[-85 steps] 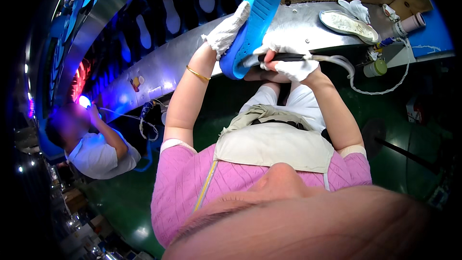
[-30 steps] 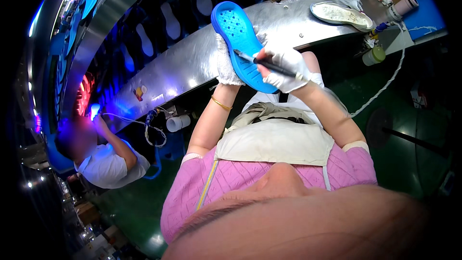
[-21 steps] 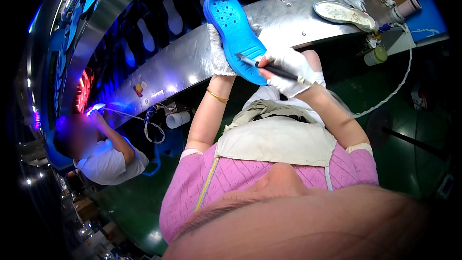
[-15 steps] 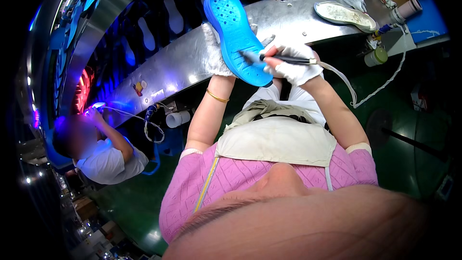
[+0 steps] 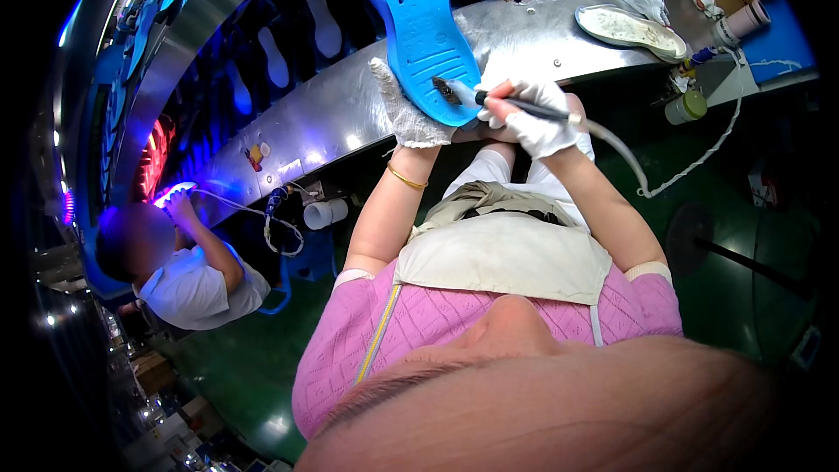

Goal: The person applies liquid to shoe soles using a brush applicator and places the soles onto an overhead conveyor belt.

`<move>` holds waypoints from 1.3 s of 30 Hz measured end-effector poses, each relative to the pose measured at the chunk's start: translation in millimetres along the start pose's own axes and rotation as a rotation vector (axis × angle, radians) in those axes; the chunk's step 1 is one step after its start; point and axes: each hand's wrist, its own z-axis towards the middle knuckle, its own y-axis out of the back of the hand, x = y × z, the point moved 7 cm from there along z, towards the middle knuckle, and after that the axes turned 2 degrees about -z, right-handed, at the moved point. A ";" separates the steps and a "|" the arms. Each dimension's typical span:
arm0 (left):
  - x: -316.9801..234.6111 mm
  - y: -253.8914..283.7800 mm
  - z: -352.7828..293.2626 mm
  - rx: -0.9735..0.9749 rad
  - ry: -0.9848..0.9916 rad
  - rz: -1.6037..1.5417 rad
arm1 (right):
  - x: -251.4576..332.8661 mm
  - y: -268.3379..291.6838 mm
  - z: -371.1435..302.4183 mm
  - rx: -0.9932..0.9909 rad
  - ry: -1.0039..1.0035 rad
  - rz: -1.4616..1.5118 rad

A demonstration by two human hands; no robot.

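Observation:
A blue shoe sole (image 5: 428,35) with small holes at its far end is held up over the near edge of the metal bench. My left hand (image 5: 409,109), in a pale glove, grips it from the left side and underneath; some fingers are hidden behind it. In my right hand (image 5: 537,118), gloved in white with bare fingertips, is a brush (image 5: 468,94) with a dark handle and dark bristles. Its bristles meet the sole's inner face near the close end. A pale hose (image 5: 619,149) runs from the brush handle to the right.
The metal bench (image 5: 297,127) curves from lower left to upper right, beside a dark line carrying more soles (image 5: 325,24). At right lie a whitish sole (image 5: 629,31), a white glove (image 5: 642,2) and a green-lidded container (image 5: 690,105). A co-worker (image 5: 201,271) sits at left holding a glowing tool.
The blue sole has moved up and away from me, with my left hand turning along with it. The brush now touches nearer the sole's close end.

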 end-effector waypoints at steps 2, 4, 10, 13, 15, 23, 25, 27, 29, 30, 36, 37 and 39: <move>-2.8 -1.6 0.2 -0.034 -0.021 0.035 | 22.5 -13.3 -2.5 0.113 0.323 -0.278; -5.0 -8.1 1.3 0.005 0.011 -0.004 | 14.5 -12.4 1.3 0.110 0.177 -0.172; -12.3 -4.3 4.8 -0.011 -0.017 0.052 | 2.7 -4.1 2.6 0.063 -0.014 -0.064; -14.8 0.9 8.3 -0.033 -0.020 0.091 | 7.4 -5.4 2.0 0.129 0.047 -0.150; -15.5 -1.9 8.7 -0.004 0.007 0.063 | -4.0 -0.3 1.9 0.087 -0.131 0.102; -27.5 -22.0 23.7 0.102 0.153 -0.025 | 0.7 -6.9 -16.8 0.194 0.139 -0.038; -33.0 -21.1 26.7 0.095 0.173 0.018 | -7.1 -5.8 -18.4 0.192 -0.024 0.059; -36.7 -16.9 27.1 0.039 0.197 0.014 | 0.4 3.8 -14.4 0.082 -0.014 0.041; -36.2 -13.1 26.9 -0.027 0.234 0.047 | 9.1 1.2 -6.4 0.107 0.012 0.004; -35.2 -11.6 27.0 -0.066 0.257 0.081 | 19.5 -0.5 -0.1 0.110 0.136 -0.113; -30.5 -17.3 30.6 -0.146 0.357 0.332 | 37.8 -18.1 15.0 0.273 0.512 -0.645; -28.0 -22.1 31.6 -0.103 0.406 0.293 | 36.7 -17.5 15.5 0.284 0.496 -0.601; -20.6 -30.5 31.3 -0.016 0.510 0.216 | 25.0 -12.5 19.4 0.300 0.276 -0.538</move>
